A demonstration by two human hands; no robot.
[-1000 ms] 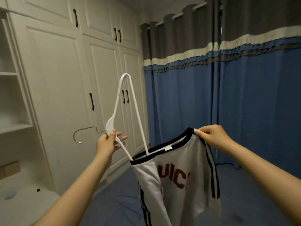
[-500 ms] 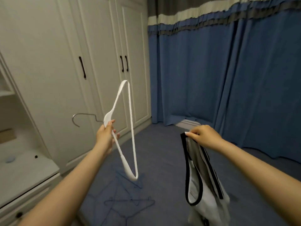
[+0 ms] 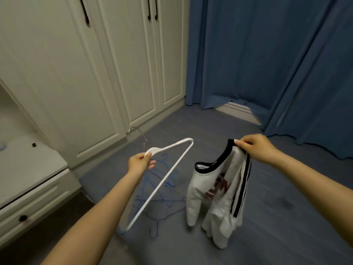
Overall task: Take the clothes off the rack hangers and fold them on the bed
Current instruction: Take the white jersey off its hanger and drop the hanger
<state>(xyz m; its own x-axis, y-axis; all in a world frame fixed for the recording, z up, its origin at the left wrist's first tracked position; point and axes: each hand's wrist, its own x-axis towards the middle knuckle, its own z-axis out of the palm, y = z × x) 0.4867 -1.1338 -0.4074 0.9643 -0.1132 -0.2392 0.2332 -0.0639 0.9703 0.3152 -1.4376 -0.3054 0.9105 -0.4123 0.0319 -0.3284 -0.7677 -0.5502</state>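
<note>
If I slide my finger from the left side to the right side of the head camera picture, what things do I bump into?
White drawer unit → left hand gripping the white hanger → white shirt with black collar → right hand pinching its collar → blue curtain.

Both my forearms are bare up to the picture edge; my left hand (image 3: 140, 163) and right hand (image 3: 255, 148) wear nothing.

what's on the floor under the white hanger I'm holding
Below the white hanger, held by the left hand, thin blue hangers lie in a loose pile on the floor. The forearm and hanger cover part of it, so their number is unclear.
</note>
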